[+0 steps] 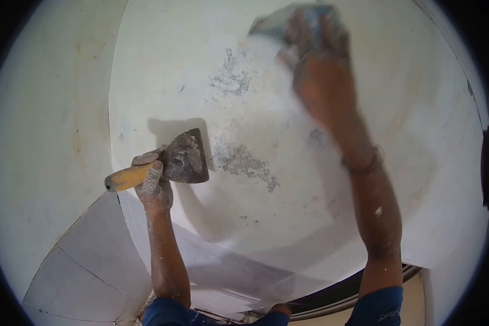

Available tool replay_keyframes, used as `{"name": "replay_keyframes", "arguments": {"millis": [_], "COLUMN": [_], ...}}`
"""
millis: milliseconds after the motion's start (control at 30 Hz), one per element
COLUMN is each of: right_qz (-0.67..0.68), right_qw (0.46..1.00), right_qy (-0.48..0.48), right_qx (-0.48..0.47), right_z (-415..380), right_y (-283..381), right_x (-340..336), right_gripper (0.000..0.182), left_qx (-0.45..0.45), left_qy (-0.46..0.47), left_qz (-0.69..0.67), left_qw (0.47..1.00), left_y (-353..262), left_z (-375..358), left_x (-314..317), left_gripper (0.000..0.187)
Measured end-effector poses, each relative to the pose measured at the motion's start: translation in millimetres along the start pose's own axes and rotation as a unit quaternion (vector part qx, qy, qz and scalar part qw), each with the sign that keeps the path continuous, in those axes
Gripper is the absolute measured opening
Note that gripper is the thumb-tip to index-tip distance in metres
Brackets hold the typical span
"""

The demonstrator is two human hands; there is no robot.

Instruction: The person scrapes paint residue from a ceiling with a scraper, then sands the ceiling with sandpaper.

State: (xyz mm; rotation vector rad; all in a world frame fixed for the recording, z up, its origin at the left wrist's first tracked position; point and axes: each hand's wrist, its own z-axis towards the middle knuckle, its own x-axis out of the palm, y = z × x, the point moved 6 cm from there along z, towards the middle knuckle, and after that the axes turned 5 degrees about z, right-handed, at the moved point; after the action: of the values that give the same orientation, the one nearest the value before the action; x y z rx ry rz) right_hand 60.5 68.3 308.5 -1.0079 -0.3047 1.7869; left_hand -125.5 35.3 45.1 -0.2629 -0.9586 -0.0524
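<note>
My left hand (151,182), coated in pale dust, is closed round the lower part of a putty knife (186,158). Its yellow handle points to the left and its wide, dirty metal blade points right, casting a shadow on the white wall (288,212). High on the right, my right hand (320,51) presses a bluish-grey sheet (274,24) to the wall, palm side turned away; motion blurs both. Between the hands, grey flaked patches (247,163) mark the wall's surface.
A wall corner runs down at the left, with stained wall (79,108) beyond it. Grey tiles (92,255) cover the lower left. A dark curved opening (337,290) lies at the bottom right, and a dark object (488,168) sits at the right edge.
</note>
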Motion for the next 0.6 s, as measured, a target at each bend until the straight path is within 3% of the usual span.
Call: {"name": "replay_keyframes", "arguments": {"millis": [33,67,100,167,200,233,300,400,433,500,533,567,600], "right_qz": [-0.081,0.017,0.015,0.026,-0.001,-0.085,-0.12,0.02,0.292,-0.024,-0.045,-0.202,-0.166], "right_qw": [0.978,0.984,0.984,0.96,0.973,0.959,0.969,0.982,0.939,0.968,0.968,0.96,0.966], "right_qy": [-0.176,-0.12,-0.124,-0.078,-0.095,-0.19,-0.208,-0.059,0.032,-0.054,-0.114,-0.141,-0.171], "right_qx": [-0.08,-0.134,-0.129,-0.268,-0.21,-0.19,-0.063,-0.179,-0.178,-0.246,-0.218,-0.131,-0.1], "right_z": [-20.5,-49.4,-63.7,-88.0,-62.9,-30.6,-9.5,-76.9,-95.4,-89.1,-66.9,-40.3,-40.0], "right_y": [25.6,53.3,54.5,50.4,7.9,-28.8,-33.1,48.1,46.7,24.6,-8.8,-35.0,-33.6], "right_x": [9.9,38.2,36.1,44.5,25.9,5.6,-29.0,32.9,34.8,25.6,-2.5,-34.6,-35.8], "right_gripper": [0.049,0.053,0.053,0.049,0.051,0.058,0.054,0.052,0.051,0.045,0.044,0.044,0.044], "left_qx": [-0.011,-0.009,-0.016,-0.011,-0.009,-0.007,-0.011,-0.027,-0.034,-0.019,-0.007,-0.012,-0.015], "left_qy": [0.006,0.008,0.015,0.027,0.036,0.041,0.026,0.017,0.016,0.04,0.053,0.053,0.041], "left_qz": [-0.008,-0.012,0.001,0.014,0.009,0.004,-0.003,-0.018,-0.028,-0.022,-0.021,-0.022,-0.027], "left_qw": [1.0,1.0,1.0,0.999,0.999,0.999,1.0,0.999,0.999,0.999,0.998,0.998,0.999], "left_y": [-0.8,-1.4,-3.1,-4.0,-5.4,-6.2,-3.2,-4.1,-3.9,-5.0,-5.0,-4.2,-3.2], "left_z": [-0.2,1.5,3.2,5.5,3.2,3.4,-1.4,-2.7,-0.5,3.8,3.6,1.1,-0.3], "left_x": [0.5,-0.5,-2.0,0.1,4.7,7.4,10.8,19.7,24.5,31.7,35.4,39.6,43.1], "left_gripper": [0.025,0.025,0.025,0.025,0.026,0.026,0.026,0.026,0.026,0.026,0.026,0.026,0.026]}}
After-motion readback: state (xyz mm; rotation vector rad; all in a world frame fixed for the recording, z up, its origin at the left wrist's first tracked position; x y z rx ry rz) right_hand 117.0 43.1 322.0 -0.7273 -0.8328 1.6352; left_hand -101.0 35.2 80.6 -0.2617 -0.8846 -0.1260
